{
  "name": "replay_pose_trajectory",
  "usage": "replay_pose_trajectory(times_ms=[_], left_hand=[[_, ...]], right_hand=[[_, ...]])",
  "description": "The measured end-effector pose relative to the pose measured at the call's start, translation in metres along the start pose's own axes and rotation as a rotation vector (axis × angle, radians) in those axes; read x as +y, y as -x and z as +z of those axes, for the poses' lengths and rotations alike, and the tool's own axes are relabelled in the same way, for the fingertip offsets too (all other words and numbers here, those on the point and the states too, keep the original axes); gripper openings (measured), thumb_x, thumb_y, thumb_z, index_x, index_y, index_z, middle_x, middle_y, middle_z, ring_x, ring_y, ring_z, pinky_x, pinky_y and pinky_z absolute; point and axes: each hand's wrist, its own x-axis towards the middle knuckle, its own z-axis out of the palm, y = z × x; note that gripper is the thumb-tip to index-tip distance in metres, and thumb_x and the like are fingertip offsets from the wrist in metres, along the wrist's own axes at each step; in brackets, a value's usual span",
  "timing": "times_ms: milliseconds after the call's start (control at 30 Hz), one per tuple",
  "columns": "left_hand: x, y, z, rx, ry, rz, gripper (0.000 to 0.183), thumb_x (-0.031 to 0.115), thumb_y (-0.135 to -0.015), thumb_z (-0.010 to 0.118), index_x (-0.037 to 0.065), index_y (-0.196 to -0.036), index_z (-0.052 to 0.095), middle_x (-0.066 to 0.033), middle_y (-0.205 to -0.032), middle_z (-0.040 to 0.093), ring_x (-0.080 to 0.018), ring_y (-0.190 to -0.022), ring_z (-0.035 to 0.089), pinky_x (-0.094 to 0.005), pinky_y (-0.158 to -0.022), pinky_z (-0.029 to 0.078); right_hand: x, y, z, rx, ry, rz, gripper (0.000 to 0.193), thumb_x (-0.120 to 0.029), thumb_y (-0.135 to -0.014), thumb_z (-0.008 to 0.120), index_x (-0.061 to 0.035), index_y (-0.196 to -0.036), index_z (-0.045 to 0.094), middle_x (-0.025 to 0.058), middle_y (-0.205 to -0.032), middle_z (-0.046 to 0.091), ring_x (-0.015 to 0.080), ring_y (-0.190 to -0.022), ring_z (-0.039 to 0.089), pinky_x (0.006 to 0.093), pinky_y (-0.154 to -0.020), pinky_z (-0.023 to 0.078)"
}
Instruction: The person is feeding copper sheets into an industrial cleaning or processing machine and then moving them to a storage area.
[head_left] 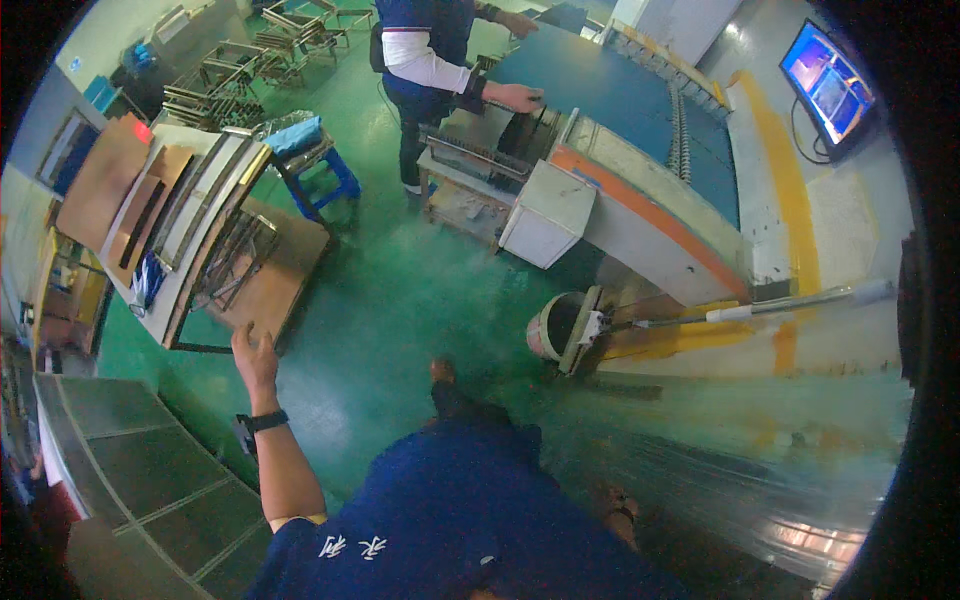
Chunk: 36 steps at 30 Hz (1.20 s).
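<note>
My left hand [255,362] hangs in front of me with its fingers apart and nothing in it. A dark watch is on that wrist. Nearest to it is the lower edge of a table [172,312] carrying flat boards and long strips. My right hand [621,508] shows only dimly, low beside my dark blue shirt. Its fingers are too dark and blurred to make out, so I cannot tell whether it holds anything.
Ahead, a co-worker stands with both hands at a large machine with a blue top [600,75]. A bucket [556,328] with a long-handled mop [745,308] is to the right. At left are a blue stool [318,183], metal frames [215,90] and a grey panelled surface [140,455].
</note>
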Motion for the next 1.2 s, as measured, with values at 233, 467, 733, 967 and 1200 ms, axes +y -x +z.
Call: replay_pose_trajectory(times_ms=[233, 467, 733, 967, 1200], left_hand=[[-0.037, -0.062, -0.023, -0.001, -0.174, -0.014, 0.038, 0.021, -0.077, 0.056, -0.005, -0.105, 0.054, -0.0201, -0.113, 0.05, -0.0321, -0.106, 0.046, -0.0371, -0.091, 0.037], [-0.053, -0.131, 0.03, -0.316, -0.087, -0.013, 0.035, 0.021, -0.076, 0.057, -0.001, -0.104, 0.057, -0.0197, -0.104, 0.056, -0.0319, -0.101, 0.052, -0.0363, -0.088, 0.039], [-0.036, -0.207, 0.088, -0.628, -0.073, 0.598, 0.029, 0.017, -0.073, 0.058, 0.001, -0.098, 0.058, -0.0194, -0.099, 0.057, -0.0339, -0.098, 0.051, -0.0399, -0.084, 0.041], [-0.033, -0.228, 0.103, -1.041, -0.162, 0.766, 0.029, 0.015, -0.073, 0.055, -0.002, -0.096, 0.056, -0.0196, -0.099, 0.055, -0.0349, -0.095, 0.052, -0.0397, -0.082, 0.043], [-0.024, -0.179, 0.15, -1.267, -0.214, 1.197, 0.045, 0.015, -0.071, 0.059, 0.0, -0.112, 0.047, -0.0204, -0.106, 0.051, -0.0362, -0.101, 0.047, -0.0407, -0.086, 0.041]], right_hand=[[-0.139, 0.04, -0.075, -0.103, -0.121, 0.038, 0.05, -0.041, -0.085, 0.043, -0.0174, -0.128, 0.035, 0.0105, -0.131, 0.038, 0.033, -0.112, 0.045, 0.0516, -0.082, 0.042], [-0.252, 0.08, -0.114, 0.04, -0.182, -0.025, 0.051, -0.042, -0.086, 0.04, -0.012, -0.128, 0.039, 0.0124, -0.132, 0.039, 0.0303, -0.121, 0.037, 0.0482, -0.092, 0.038], [-0.389, 0.144, -0.153, 0.234, -0.983, 0.154, 0.039, -0.032, -0.084, 0.044, -0.0075, -0.115, 0.05, 0.0162, -0.112, 0.054, 0.0284, -0.097, 0.054, 0.0427, -0.084, 0.043], [-0.527, 0.166, -0.137, 0.507, -1.009, 0.027, 0.029, -0.018, -0.076, 0.057, -0.0013, -0.099, 0.058, 0.0195, -0.101, 0.058, 0.0341, -0.092, 0.056, 0.0385, -0.078, 0.045], [-0.649, 0.16, -0.112, 0.228, -1.217, -0.107, 0.03, -0.018, -0.074, 0.058, -0.0028, -0.099, 0.058, 0.0171, -0.101, 0.059, 0.033, -0.092, 0.056, 0.0375, -0.077, 0.045]])
